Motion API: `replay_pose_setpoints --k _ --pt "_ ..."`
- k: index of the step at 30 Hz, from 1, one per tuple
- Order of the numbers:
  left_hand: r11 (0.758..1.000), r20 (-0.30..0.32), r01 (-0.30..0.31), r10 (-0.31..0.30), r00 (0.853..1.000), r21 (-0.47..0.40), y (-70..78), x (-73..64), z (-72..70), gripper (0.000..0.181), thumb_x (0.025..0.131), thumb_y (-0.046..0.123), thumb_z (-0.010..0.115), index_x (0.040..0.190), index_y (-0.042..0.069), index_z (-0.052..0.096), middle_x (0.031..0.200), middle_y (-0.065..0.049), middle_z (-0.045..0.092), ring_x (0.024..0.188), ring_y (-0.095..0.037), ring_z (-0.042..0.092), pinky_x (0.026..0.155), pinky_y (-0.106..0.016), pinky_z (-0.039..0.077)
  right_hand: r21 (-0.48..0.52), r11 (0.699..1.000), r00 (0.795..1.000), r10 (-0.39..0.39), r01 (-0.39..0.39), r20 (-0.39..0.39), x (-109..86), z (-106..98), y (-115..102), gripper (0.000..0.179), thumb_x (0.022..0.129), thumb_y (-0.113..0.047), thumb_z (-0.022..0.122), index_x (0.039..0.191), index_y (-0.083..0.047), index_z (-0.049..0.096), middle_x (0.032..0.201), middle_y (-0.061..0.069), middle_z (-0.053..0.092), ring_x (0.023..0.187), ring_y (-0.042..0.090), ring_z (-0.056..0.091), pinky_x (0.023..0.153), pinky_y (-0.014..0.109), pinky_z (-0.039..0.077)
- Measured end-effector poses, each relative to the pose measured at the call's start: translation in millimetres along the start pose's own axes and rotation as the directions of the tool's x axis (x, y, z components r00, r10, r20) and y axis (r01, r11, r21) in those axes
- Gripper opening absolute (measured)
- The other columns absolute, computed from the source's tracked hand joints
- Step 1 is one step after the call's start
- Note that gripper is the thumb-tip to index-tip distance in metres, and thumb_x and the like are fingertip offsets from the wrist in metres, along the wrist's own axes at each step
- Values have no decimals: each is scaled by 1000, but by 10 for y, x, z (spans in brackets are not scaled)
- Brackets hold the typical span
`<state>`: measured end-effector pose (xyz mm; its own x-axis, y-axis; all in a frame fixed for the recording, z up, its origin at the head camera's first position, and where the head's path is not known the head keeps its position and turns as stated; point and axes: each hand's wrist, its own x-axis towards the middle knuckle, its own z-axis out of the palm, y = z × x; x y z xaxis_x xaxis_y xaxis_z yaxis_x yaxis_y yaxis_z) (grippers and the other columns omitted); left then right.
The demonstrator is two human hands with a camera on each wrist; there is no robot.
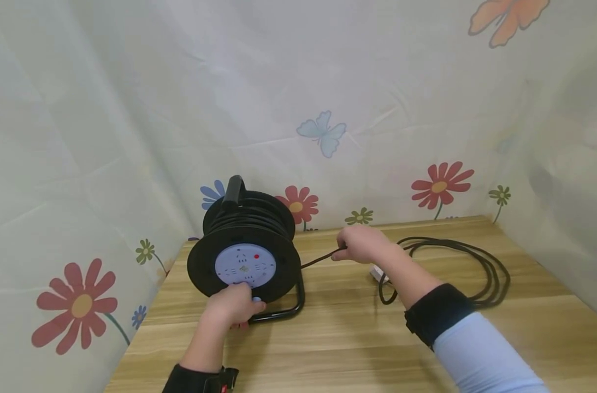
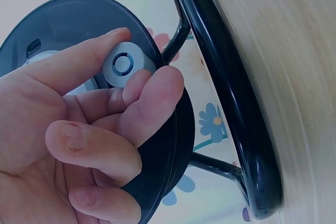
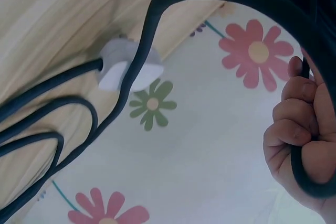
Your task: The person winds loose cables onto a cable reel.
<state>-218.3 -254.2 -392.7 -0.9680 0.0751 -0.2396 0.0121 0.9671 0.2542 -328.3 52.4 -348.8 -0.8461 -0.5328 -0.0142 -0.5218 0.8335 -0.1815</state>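
Note:
A black cable reel (image 1: 200, 265) stands at the left of the table, with a pale round socket panel (image 1: 239, 259) on its front and black cable wound behind. At the panel's lower edge, my left hand (image 1: 231, 304) pinches a light grey-blue knob (image 2: 126, 65) on the reel's face. To the right of the reel, my right hand (image 1: 364, 244) grips the black cable (image 1: 320, 259), which runs fairly straight from the drum. Curled fingers wrap the cable in the right wrist view. Beyond that hand, loose cable ends in a white plug (image 3: 121, 69).
Loose cable loops (image 1: 490, 273) lie on the wooden table (image 1: 337, 349) at the right. The reel's black tube stand (image 1: 283, 314) juts forward onto the tabletop. A flowered curtain (image 1: 377, 109) hangs behind and on both sides.

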Motion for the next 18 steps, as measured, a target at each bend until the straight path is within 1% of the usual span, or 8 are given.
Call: replay_pose_setpoints --k 6,8,10,14,18 --pt "1000 8 9 -8 1000 -9 -16 25 12 41 90 45 62 63 14 60 55 -3 63 50 -20 58 48 -34 40 69 997 1000 16 -15 -9 -94 -107 246 27 86 -40 70 75 -16 64 69 -2 56 59 15 47 53 32 38" --pt "1000 11 11 -11 1000 -12 -19 33 18 40 90 44 62 63 14 61 56 -2 63 51 -21 58 48 -34 40 97 995 999 31 -30 -11 -133 -143 346 26 87 -37 70 76 -15 64 69 -1 55 59 16 47 53 33 38" --pt "1000 12 13 -13 1000 -14 -24 36 21 40 90 44 62 64 13 61 56 -2 62 51 -21 57 48 -34 40 103 993 998 52 -50 -18 -168 -172 441 24 87 -36 70 76 -15 63 69 -1 54 58 16 46 53 33 37" --pt "1000 16 12 -12 1000 -13 -36 47 34 40 90 45 62 64 14 61 55 -1 62 50 -20 57 48 -34 40 86 991 992 112 -106 -65 -248 -212 608 21 88 -34 69 78 -17 63 68 -1 55 59 17 46 52 33 36" --pt "1000 16 4 -4 1000 -8 -36 57 41 42 90 45 61 63 14 60 54 -1 62 49 -19 57 48 -34 41 92 987 980 140 -128 -138 -337 -239 748 18 87 -31 69 81 -16 62 70 0 56 60 18 48 53 34 38"
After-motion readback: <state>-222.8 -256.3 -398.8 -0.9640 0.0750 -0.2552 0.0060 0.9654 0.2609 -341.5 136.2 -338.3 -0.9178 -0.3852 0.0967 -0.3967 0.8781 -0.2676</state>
